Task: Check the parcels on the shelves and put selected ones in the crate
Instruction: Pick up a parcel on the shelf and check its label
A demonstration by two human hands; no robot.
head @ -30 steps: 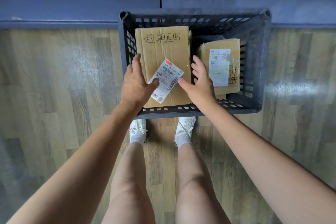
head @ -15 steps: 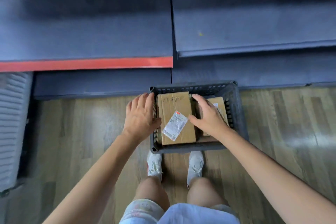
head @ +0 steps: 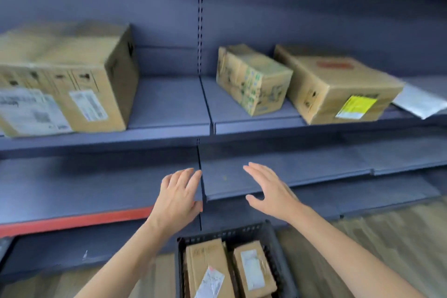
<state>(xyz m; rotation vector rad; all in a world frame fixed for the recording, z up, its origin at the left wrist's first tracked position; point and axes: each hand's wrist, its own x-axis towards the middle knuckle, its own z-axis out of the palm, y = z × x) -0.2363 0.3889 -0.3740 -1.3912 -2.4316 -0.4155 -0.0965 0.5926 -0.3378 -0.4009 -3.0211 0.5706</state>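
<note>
Both the left hand (head: 177,197) and right hand (head: 271,191) were open and empty, and a hasty grab risked tipping the overhanging parcel (head: 338,87) off the shelf (head: 169,128)

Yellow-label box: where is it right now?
Head view, upper right: the yellow-label box sits on the shelf, between a smaller printed box and a grey mailer.

Blue shelf (head: 169,104) bearing four cardboard boxes, wood floor (head: 387,237) under black crate (head: 278,249)
</note>
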